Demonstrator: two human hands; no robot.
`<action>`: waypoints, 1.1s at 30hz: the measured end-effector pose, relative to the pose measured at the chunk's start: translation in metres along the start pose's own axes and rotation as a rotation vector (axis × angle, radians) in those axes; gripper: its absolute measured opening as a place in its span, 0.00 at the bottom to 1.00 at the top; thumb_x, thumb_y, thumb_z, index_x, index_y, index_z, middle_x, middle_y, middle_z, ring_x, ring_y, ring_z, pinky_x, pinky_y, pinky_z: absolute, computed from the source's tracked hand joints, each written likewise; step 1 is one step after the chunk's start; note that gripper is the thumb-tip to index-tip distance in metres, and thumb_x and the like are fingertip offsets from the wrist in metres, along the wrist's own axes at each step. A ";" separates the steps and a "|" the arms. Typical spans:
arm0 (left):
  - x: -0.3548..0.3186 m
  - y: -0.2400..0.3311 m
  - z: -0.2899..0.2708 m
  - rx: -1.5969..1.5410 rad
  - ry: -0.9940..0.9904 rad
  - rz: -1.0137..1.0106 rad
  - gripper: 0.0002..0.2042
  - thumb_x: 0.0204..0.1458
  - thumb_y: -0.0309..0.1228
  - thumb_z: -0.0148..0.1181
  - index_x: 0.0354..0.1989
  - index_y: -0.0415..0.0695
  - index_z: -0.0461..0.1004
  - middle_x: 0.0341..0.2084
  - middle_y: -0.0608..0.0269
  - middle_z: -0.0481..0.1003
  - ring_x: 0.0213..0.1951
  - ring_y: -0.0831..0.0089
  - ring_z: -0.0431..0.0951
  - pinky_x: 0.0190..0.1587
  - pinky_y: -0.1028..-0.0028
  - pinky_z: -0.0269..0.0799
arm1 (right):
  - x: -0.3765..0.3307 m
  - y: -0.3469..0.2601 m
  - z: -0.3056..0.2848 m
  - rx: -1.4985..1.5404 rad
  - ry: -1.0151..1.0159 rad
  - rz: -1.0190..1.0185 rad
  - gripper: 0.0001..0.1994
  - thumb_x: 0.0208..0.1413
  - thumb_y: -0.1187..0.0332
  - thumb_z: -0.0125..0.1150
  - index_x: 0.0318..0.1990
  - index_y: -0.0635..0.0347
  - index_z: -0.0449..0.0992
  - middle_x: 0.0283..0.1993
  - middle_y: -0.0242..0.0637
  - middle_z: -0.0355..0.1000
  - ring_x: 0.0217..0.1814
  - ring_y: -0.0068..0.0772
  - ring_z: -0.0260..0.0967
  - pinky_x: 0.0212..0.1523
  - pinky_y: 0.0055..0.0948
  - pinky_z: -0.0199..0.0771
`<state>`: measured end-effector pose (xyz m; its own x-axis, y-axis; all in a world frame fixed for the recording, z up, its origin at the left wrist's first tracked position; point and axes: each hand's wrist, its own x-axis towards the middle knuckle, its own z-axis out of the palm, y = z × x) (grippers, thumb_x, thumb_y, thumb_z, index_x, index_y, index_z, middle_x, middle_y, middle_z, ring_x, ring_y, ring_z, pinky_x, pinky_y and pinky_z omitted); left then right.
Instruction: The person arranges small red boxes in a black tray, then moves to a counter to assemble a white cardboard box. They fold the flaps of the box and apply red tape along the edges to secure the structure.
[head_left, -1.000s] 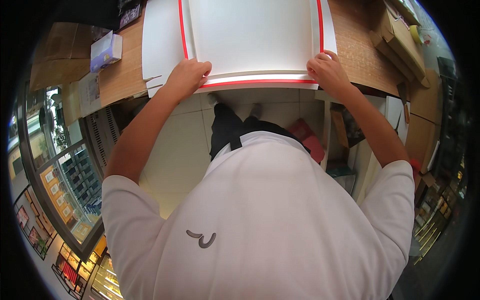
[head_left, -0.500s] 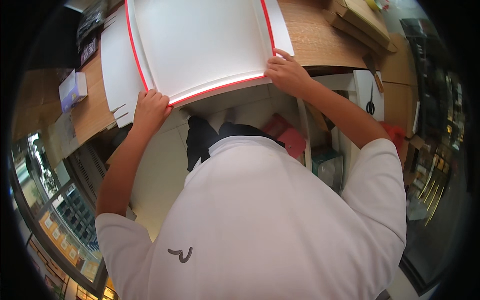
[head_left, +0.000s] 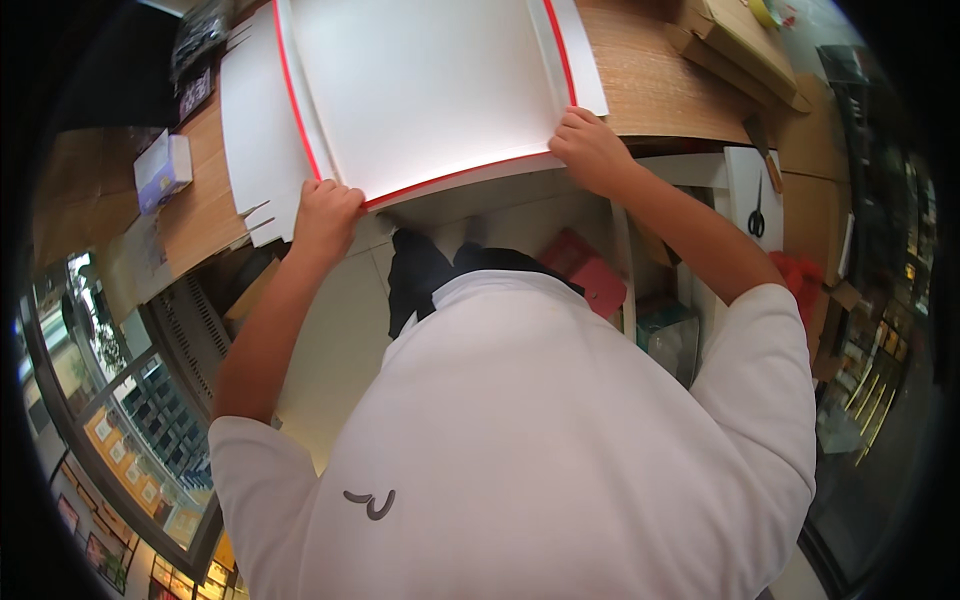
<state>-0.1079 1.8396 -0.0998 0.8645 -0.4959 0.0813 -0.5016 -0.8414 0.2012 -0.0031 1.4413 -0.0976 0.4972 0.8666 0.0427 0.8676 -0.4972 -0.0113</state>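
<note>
A shallow white cardboard tray or box lid with red edges lies on the table, its front side at the table's near edge. At its near left corner my left hand is closed, fingers curled over the red rim. My right hand grips the near right corner in the same way, with the fingertips on the rim. Between both hands runs the red front edge, slightly bowed. Flat white card flaps with slits stick out to the left of the tray. The thumbs are mostly hidden.
On the wooden table a tissue box stands at the left, and brown cardboard boxes lie at the back right. Black scissors and a wooden-handled tool are at the right. A red-pink item sits below the table.
The whole scene has shifted slightly right in view. My right fingers, one of them stretched out before, are now curled together on the corner. The tray's front inner strip looks narrower.
</note>
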 end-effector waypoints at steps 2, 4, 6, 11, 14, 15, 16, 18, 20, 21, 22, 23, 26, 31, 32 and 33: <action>-0.003 0.006 0.001 -0.030 -0.011 -0.048 0.05 0.45 0.28 0.63 0.24 0.47 0.72 0.20 0.64 0.71 0.32 0.64 0.72 0.41 0.64 0.62 | -0.004 -0.003 0.004 0.002 0.062 0.007 0.04 0.40 0.73 0.58 0.27 0.58 0.72 0.31 0.35 0.69 0.43 0.38 0.67 0.54 0.33 0.64; -0.005 0.014 0.005 -0.057 0.009 -0.084 0.06 0.44 0.29 0.66 0.23 0.47 0.73 0.18 0.64 0.71 0.31 0.64 0.72 0.40 0.64 0.61 | -0.002 -0.019 0.013 0.103 0.156 0.048 0.04 0.43 0.73 0.58 0.29 0.57 0.72 0.32 0.35 0.69 0.43 0.38 0.67 0.51 0.33 0.65; -0.001 0.025 0.011 -0.059 0.026 -0.109 0.06 0.44 0.29 0.66 0.24 0.47 0.73 0.18 0.64 0.72 0.30 0.64 0.71 0.40 0.64 0.61 | 0.006 -0.041 0.017 0.223 0.244 0.093 0.04 0.46 0.72 0.59 0.31 0.56 0.71 0.34 0.35 0.69 0.43 0.37 0.67 0.48 0.34 0.66; 0.016 0.056 0.020 -0.130 0.062 -0.131 0.06 0.43 0.29 0.67 0.26 0.47 0.75 0.19 0.66 0.72 0.29 0.64 0.72 0.39 0.65 0.62 | 0.060 -0.111 0.037 0.433 0.300 0.095 0.04 0.51 0.69 0.61 0.32 0.54 0.72 0.35 0.31 0.70 0.42 0.33 0.67 0.43 0.33 0.67; 0.014 0.045 0.013 -0.280 -0.006 -0.124 0.11 0.44 0.29 0.68 0.36 0.47 0.76 0.29 0.67 0.75 0.38 0.65 0.74 0.46 0.64 0.63 | 0.069 -0.112 0.036 0.408 0.161 0.092 0.07 0.48 0.74 0.61 0.36 0.56 0.74 0.36 0.30 0.71 0.41 0.34 0.68 0.42 0.32 0.68; 0.013 0.039 0.009 -0.349 -0.023 -0.114 0.12 0.44 0.29 0.68 0.39 0.47 0.76 0.33 0.67 0.76 0.41 0.66 0.74 0.50 0.64 0.64 | 0.070 -0.111 0.037 0.420 0.165 0.091 0.06 0.49 0.74 0.61 0.36 0.56 0.74 0.36 0.30 0.71 0.40 0.33 0.68 0.42 0.31 0.68; 0.012 0.035 0.003 -0.248 0.021 -0.030 0.13 0.45 0.29 0.68 0.41 0.47 0.75 0.37 0.67 0.75 0.45 0.66 0.73 0.53 0.63 0.63 | 0.070 -0.110 0.038 0.433 0.168 0.090 0.06 0.49 0.74 0.61 0.35 0.55 0.75 0.35 0.30 0.71 0.40 0.33 0.68 0.41 0.31 0.68; 0.015 0.029 -0.014 -0.040 0.117 0.135 0.16 0.46 0.29 0.67 0.45 0.47 0.74 0.44 0.67 0.74 0.52 0.68 0.71 0.61 0.62 0.60 | 0.070 -0.108 0.041 0.433 0.175 0.088 0.04 0.50 0.72 0.61 0.34 0.55 0.75 0.34 0.30 0.70 0.39 0.33 0.68 0.41 0.30 0.68; 0.013 0.019 -0.011 0.020 -0.019 0.229 0.15 0.47 0.27 0.65 0.45 0.47 0.73 0.45 0.67 0.72 0.55 0.68 0.69 0.65 0.61 0.57 | 0.071 -0.109 0.045 0.417 0.182 0.091 0.03 0.49 0.70 0.62 0.31 0.54 0.74 0.33 0.29 0.70 0.39 0.32 0.68 0.40 0.30 0.68; 0.013 0.014 -0.009 0.051 -0.087 0.273 0.15 0.48 0.27 0.63 0.46 0.47 0.72 0.46 0.66 0.71 0.56 0.68 0.68 0.67 0.61 0.55 | 0.072 -0.109 0.045 0.424 0.184 0.086 0.03 0.49 0.70 0.62 0.31 0.54 0.74 0.33 0.29 0.70 0.39 0.32 0.68 0.41 0.30 0.68; 0.014 0.010 -0.006 0.049 -0.090 0.281 0.14 0.47 0.26 0.63 0.44 0.47 0.72 0.45 0.66 0.71 0.56 0.68 0.69 0.65 0.61 0.56 | 0.073 -0.108 0.043 0.430 0.185 0.082 0.03 0.49 0.71 0.62 0.32 0.54 0.75 0.33 0.29 0.70 0.39 0.32 0.68 0.41 0.30 0.68; 0.016 0.007 -0.003 0.045 -0.093 0.291 0.12 0.47 0.25 0.62 0.42 0.47 0.73 0.44 0.66 0.71 0.55 0.67 0.69 0.64 0.62 0.58 | 0.072 -0.108 0.041 0.437 0.186 0.081 0.03 0.49 0.72 0.62 0.32 0.54 0.75 0.33 0.29 0.70 0.39 0.32 0.68 0.41 0.30 0.68; 0.018 -0.001 0.004 -0.009 -0.116 0.297 0.08 0.45 0.23 0.60 0.34 0.46 0.72 0.40 0.65 0.71 0.53 0.67 0.70 0.61 0.64 0.62 | 0.073 -0.109 0.037 0.461 0.154 0.087 0.03 0.49 0.73 0.61 0.32 0.55 0.75 0.34 0.30 0.70 0.40 0.32 0.68 0.41 0.31 0.68; 0.015 -0.009 0.007 -0.069 -0.031 0.318 0.05 0.43 0.23 0.60 0.26 0.45 0.70 0.38 0.65 0.70 0.50 0.67 0.71 0.55 0.66 0.64 | 0.074 -0.109 0.036 0.479 0.144 0.102 0.03 0.49 0.74 0.60 0.32 0.55 0.75 0.34 0.30 0.70 0.40 0.33 0.67 0.41 0.31 0.69; 0.014 -0.008 0.008 -0.092 0.020 0.324 0.05 0.43 0.23 0.60 0.26 0.46 0.70 0.37 0.65 0.70 0.50 0.67 0.71 0.55 0.66 0.64 | 0.074 -0.108 0.035 0.487 0.139 0.105 0.03 0.49 0.74 0.60 0.32 0.56 0.75 0.34 0.31 0.70 0.40 0.33 0.67 0.41 0.31 0.69; 0.012 -0.006 0.009 -0.115 0.071 0.330 0.06 0.43 0.23 0.60 0.26 0.46 0.70 0.36 0.65 0.70 0.49 0.67 0.71 0.55 0.66 0.64 | 0.074 -0.108 0.034 0.488 0.135 0.104 0.03 0.50 0.74 0.60 0.32 0.56 0.75 0.34 0.31 0.70 0.40 0.33 0.67 0.42 0.31 0.69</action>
<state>-0.0945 1.8371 -0.1085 0.6587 -0.7172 0.2274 -0.7508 -0.6069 0.2608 -0.0598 1.5610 -0.1267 0.6028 0.7846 0.1451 0.7343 -0.4744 -0.4855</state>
